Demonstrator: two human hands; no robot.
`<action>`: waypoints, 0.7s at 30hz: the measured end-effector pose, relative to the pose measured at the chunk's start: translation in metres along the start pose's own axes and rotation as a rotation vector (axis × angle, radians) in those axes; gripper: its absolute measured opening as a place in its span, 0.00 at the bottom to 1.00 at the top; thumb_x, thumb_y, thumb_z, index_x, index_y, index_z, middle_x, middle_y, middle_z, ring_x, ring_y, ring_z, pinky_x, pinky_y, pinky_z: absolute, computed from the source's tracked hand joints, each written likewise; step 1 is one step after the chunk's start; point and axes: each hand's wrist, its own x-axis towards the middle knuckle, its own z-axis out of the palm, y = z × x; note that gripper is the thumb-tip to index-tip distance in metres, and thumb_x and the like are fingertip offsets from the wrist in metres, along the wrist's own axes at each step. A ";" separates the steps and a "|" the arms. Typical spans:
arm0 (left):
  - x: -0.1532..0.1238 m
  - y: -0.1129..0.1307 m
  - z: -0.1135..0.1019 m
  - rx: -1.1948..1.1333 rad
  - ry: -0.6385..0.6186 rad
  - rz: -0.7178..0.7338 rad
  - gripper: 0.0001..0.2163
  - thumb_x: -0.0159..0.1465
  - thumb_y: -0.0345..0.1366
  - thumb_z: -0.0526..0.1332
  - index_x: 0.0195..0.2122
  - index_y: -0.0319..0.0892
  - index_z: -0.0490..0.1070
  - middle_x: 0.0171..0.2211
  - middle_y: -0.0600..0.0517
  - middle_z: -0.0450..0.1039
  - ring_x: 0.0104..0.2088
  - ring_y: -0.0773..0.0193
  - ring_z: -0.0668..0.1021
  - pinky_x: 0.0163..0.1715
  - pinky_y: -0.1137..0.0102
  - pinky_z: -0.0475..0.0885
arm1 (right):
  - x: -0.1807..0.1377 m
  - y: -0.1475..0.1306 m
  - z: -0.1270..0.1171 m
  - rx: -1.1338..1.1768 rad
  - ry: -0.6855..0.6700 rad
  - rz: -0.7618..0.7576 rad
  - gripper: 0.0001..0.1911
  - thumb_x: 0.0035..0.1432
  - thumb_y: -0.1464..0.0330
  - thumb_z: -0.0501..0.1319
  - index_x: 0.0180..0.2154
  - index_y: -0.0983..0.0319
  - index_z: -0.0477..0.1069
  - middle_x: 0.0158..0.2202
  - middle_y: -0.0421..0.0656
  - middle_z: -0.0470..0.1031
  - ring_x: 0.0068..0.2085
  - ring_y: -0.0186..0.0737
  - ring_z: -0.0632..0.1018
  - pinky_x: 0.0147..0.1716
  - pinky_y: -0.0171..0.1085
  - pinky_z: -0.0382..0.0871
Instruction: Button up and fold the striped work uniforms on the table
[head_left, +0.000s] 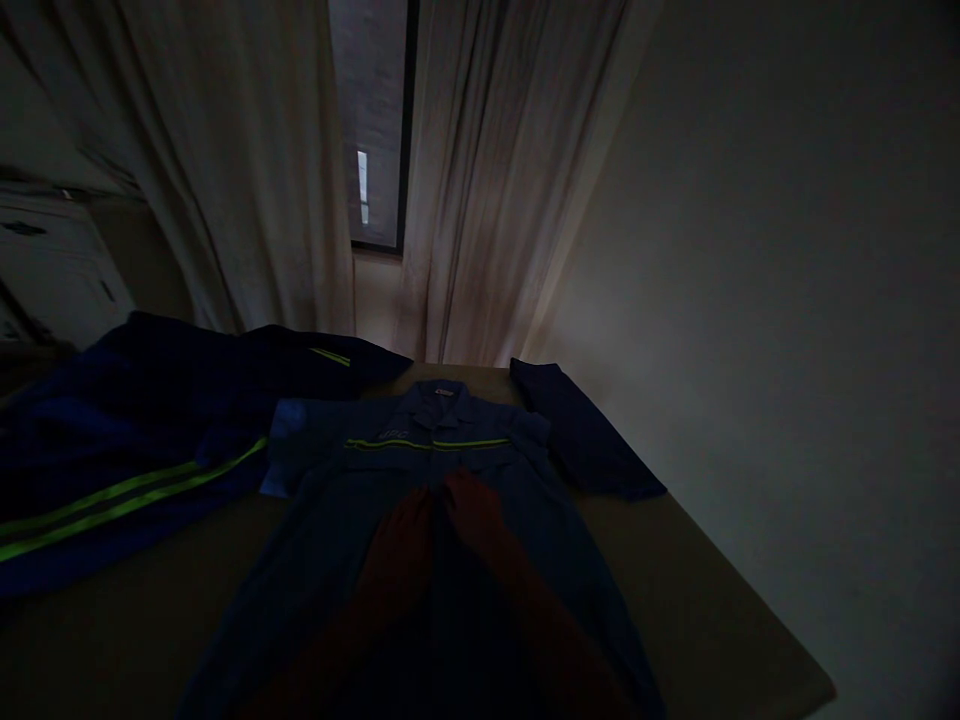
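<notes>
A blue short-sleeved work shirt (322, 510) lies spread face up, its collar pointing away from me. Thin yellow-green stripes run across its chest, with lettering above them on the left. My left hand (403, 535) is closed on the shirt's front opening, just below the stripes. Right beside it, my right hand (472, 502) is closed on the same front edge, fingertips close to those of the left. Dim light hides the fingertips and any button between them.
The shirt lies on a brownish flat surface (720, 600). Dark blue clothing with yellow-green stripes (172, 400) is heaped at the left. A folded dark blue cloth (592, 435) lies by the right wall (787, 300). Curtains (495, 180) and a cabinet (60, 260) stand behind.
</notes>
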 end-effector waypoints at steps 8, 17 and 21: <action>0.063 -0.005 -0.014 -0.141 -0.115 -0.468 0.16 0.72 0.40 0.51 0.51 0.41 0.74 0.55 0.40 0.74 0.52 0.48 0.77 0.52 0.54 0.70 | 0.006 0.013 0.032 0.173 0.073 -0.062 0.12 0.71 0.69 0.54 0.48 0.57 0.76 0.46 0.44 0.79 0.47 0.40 0.79 0.46 0.35 0.69; 0.087 -0.006 -0.016 -0.346 -0.116 -0.509 0.12 0.74 0.39 0.51 0.50 0.46 0.72 0.48 0.49 0.80 0.45 0.60 0.81 0.44 0.69 0.70 | 0.006 0.015 0.035 0.208 0.162 -0.069 0.11 0.72 0.68 0.54 0.46 0.58 0.75 0.44 0.45 0.79 0.44 0.41 0.79 0.44 0.35 0.69; 0.086 -0.008 -0.016 -0.390 -0.119 -0.541 0.11 0.74 0.40 0.51 0.48 0.47 0.72 0.45 0.50 0.81 0.43 0.58 0.82 0.41 0.69 0.69 | 0.006 0.015 0.035 0.225 0.190 -0.079 0.11 0.72 0.67 0.53 0.44 0.59 0.74 0.43 0.44 0.78 0.43 0.40 0.78 0.43 0.36 0.70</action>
